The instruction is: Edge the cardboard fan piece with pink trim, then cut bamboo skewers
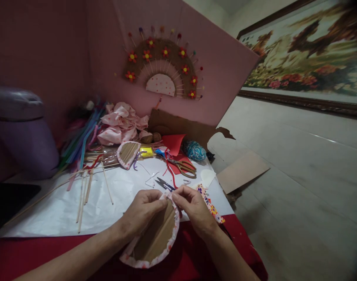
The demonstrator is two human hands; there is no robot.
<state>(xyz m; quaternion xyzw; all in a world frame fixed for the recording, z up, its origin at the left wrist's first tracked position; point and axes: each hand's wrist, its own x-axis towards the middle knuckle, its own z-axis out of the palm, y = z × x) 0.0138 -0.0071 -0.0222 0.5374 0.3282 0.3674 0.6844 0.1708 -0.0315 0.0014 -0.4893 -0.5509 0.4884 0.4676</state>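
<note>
Between my hands is a half-round piece of cardboard (pixel 159 234) with pale, spotted cloth folded over its edge. My left hand (pixel 143 210) is closed on its upper left side, thumb on the cardboard face. My right hand (pixel 194 210) pinches the cloth rim at the top right corner, fingertips close to the left thumb. Just beyond the fingers lie thread snips (pixel 164 183) with dark blades. Farther back, a similar cloth-edged half-round (pixel 128 154) leans on the supplies. Scissors (pixel 182 167) rest on red paper to the right.
A cardboard arch with red flowers (pixel 163 50) is on the pink wall. Crumpled pink cloth (pixel 122 123), blue yarn (pixel 195 150) and thin sticks (pixel 81 199) lie on the white-covered table. A purple bin (pixel 26 136) stands left. Flower-print strips (pixel 212 207) lie right.
</note>
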